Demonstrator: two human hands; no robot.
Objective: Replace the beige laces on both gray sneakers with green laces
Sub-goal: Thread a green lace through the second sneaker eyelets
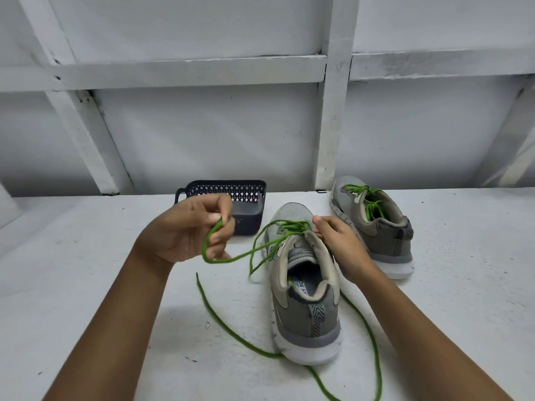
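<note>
Cord-like green lace [231, 259] in left hand [191, 230]

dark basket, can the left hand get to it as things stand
Probably yes: the left hand hovers just in front of the dark basket, nothing between them, but it pinches the green lace and would have to drop it first.

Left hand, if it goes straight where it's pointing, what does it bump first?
Probably the dark basket, just beyond the left hand that pinches the green lace. Depth is unclear; the hand may be raised enough to pass over it.
</note>
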